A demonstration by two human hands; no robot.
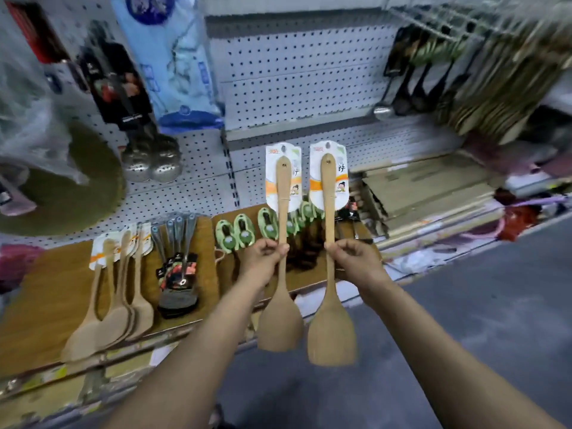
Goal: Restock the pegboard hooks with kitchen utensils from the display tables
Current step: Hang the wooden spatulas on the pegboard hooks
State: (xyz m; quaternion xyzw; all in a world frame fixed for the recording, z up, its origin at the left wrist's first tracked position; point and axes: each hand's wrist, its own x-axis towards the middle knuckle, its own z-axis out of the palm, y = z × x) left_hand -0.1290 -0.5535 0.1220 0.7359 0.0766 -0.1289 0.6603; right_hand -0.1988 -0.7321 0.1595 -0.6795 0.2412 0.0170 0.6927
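Observation:
I hold two wooden spatulas upright in front of the white pegboard (294, 75), blades down, each with a printed card at the handle top. My left hand (263, 252) pinches the shaft of the left spatula (281, 320). My right hand (353, 253) pinches the shaft of the right spatula (331, 335). Both card tops sit level with the lower pegboard panel, just above the wooden display table (46, 289). The pegboard area behind the cards shows bare holes; any hook there is hidden.
On the table lie several more carded wooden spatulas (117, 289), a bundle of dark-handled utensils (179, 274) and green-packaged items (244, 233). Steel strainers (151, 162) hang at left, black ladles (414, 88) at upper right, stacked boards (433, 193) at right. Grey floor lies below.

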